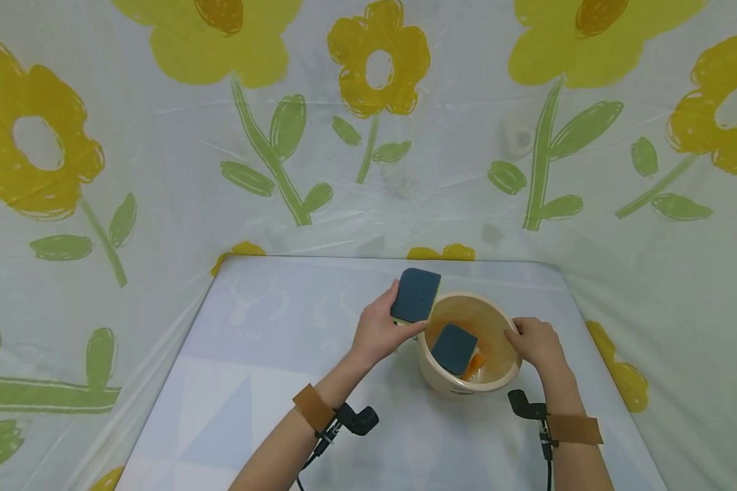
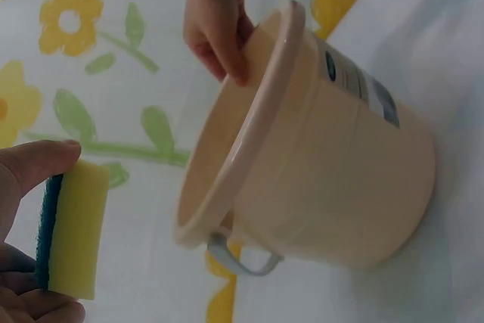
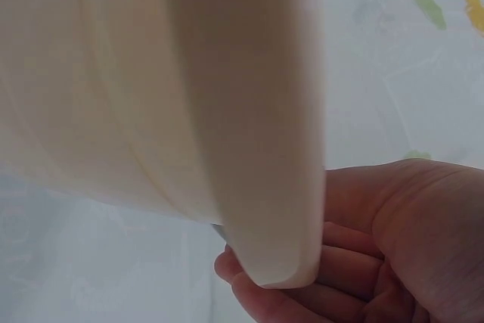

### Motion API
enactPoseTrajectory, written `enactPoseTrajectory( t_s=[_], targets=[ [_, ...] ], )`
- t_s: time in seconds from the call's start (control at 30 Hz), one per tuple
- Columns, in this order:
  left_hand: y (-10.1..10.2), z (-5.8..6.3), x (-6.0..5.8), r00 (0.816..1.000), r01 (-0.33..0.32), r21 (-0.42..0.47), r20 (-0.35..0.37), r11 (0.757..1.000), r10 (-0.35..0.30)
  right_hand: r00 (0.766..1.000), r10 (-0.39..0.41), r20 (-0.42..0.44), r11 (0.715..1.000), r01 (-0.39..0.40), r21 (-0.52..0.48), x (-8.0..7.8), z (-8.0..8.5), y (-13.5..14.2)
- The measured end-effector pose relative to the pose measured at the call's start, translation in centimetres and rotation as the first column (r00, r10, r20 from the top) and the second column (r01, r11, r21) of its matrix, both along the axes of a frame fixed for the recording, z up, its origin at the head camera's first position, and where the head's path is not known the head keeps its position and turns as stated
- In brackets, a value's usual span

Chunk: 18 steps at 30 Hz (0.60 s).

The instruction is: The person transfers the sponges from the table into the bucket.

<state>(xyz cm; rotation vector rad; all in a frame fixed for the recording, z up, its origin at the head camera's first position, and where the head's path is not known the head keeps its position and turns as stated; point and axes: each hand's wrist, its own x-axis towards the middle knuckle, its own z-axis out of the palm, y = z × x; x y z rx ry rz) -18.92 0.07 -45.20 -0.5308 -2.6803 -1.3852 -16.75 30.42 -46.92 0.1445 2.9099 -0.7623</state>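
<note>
My left hand (image 1: 381, 329) pinches a sponge (image 1: 415, 294) with a dark blue-green scouring face and a yellow foam side, seen edge-on as a yellow block (image 2: 78, 228) in the left wrist view. It is held up beside the left rim of a cream bucket (image 1: 467, 387). My right hand (image 1: 536, 341) grips the bucket's right rim, fingers curled under the lip in the right wrist view. Inside the bucket lie a second dark sponge (image 1: 454, 348) and, partly hidden beneath it, an orange object (image 1: 474, 365).
The bucket is over a pale table (image 1: 246, 382) with faint triangle patterns. Behind the table's far edge hangs a white sheet (image 1: 442, 177) printed with yellow flowers. A grey handle (image 2: 242, 264) hangs at the bucket's side. Cables run from both wrist cameras.
</note>
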Motion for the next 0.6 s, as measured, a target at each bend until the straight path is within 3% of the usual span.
enactPoseTrajectory(
  t_s=[0.3, 0.6],
  targets=[
    [2.9, 0.2, 0.8, 0.994, 0.071, -0.081, 0.087, 0.994, -0.064, 1.0, -0.01, 0.0, 1.0, 0.01, -0.012, 0.0, 0.0, 0.0],
    [5.6, -0.2, 1.4, 0.986, 0.145, -0.164, 0.107, 0.976, -0.129, 1.0, -0.002, -0.008, 1.0, 0.002, 0.005, -0.2, -0.1, 0.0]
  ],
)
